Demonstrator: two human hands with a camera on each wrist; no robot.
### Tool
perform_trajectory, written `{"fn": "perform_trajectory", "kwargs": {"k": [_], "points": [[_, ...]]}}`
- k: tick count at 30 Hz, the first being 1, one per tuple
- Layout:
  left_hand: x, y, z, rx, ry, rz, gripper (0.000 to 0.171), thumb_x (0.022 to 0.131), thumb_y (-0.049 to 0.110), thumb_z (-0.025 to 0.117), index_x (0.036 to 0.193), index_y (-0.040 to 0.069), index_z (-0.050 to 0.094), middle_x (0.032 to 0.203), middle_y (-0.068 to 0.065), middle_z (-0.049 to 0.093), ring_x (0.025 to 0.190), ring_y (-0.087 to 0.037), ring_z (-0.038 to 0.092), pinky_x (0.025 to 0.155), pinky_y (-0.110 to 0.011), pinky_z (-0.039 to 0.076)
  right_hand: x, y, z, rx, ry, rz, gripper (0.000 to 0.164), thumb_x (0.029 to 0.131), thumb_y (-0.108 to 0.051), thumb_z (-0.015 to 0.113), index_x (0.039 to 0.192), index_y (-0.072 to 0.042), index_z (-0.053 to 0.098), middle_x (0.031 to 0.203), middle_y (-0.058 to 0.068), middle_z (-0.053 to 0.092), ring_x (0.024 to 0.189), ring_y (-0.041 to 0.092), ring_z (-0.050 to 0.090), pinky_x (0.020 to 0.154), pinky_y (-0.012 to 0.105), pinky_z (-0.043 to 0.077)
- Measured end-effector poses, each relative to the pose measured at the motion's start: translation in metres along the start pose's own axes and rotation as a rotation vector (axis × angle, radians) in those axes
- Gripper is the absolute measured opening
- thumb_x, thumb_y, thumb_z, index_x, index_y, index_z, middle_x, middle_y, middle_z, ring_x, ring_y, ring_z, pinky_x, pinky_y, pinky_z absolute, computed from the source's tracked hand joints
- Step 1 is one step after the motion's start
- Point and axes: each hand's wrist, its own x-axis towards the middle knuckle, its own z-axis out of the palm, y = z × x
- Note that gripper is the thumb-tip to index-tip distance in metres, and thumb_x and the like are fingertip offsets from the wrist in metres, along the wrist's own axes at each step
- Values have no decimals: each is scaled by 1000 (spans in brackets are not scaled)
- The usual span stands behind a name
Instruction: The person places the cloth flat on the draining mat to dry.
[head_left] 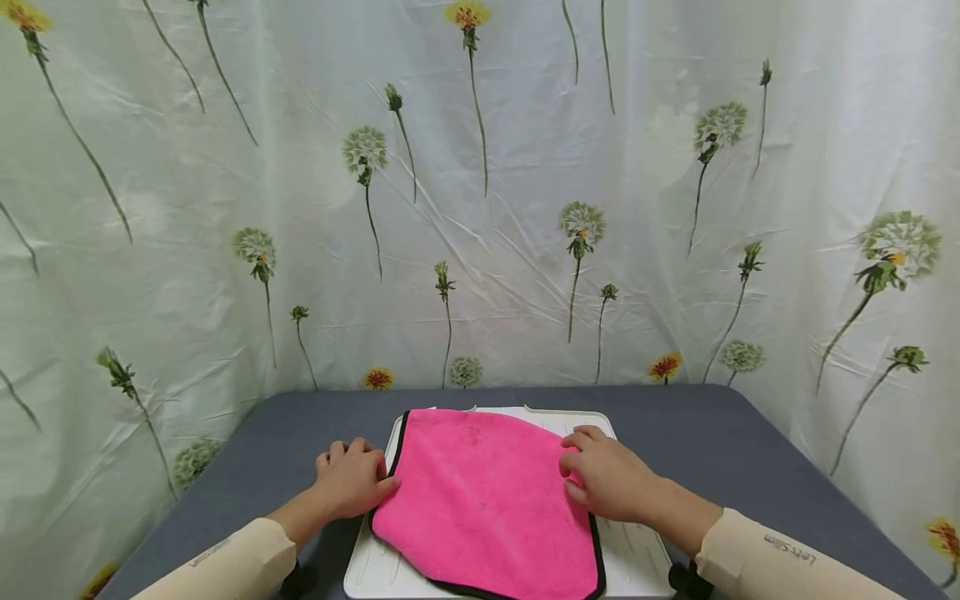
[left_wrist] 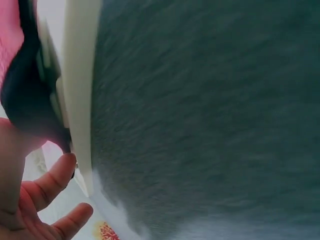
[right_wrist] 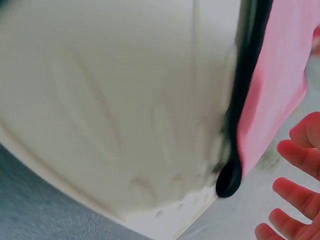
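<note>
Grey tbl [head_left: 697,446]: room both sides of tray [head_left: 630,558] | pink cloth [head_left: 487,500] atop | R fingers [right_wrist: 295,194] apart | L fingers [left_wrist: 52,185] at hem [left_wrist: 30,90], can't tell grip

Right of the pink cloth [head_left: 487,500], we read "Lets Slim" on one sleeve [head_left: 776,562]. Left of it, another sleeve [head_left: 232,558] bears illegible lettering [head_left: 209,552].

The pink cloth [head_left: 487,500] hides much of the white tray [head_left: 633,558] beneath it.

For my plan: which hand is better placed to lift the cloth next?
Left hand, probably: it touches the pink cloth at its black edge; the right hand seems apart from it.
</note>
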Motion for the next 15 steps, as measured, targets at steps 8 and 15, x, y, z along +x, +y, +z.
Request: {"fn": "perform_trajectory", "kwargs": {"k": [8,15], "points": [[-21,-2,-5,-24,17,27,27,79,50,64,66,31,50,110,0,49,111,-40,35,84,-61,26,19,21,17,-21,9,116,4,79,-22,67,78,-19,66,104,7,59,106,30,49,80,41,48],[-37,0,-11,-37,16,34,29,78,54,63,64,34,50,109,2,50,112,-40,35,84,-62,27,30,33,28,-8,14,151,7,79,-20,66,74,-20,62,101,8,59,105,33,49,80,44,47]]}}
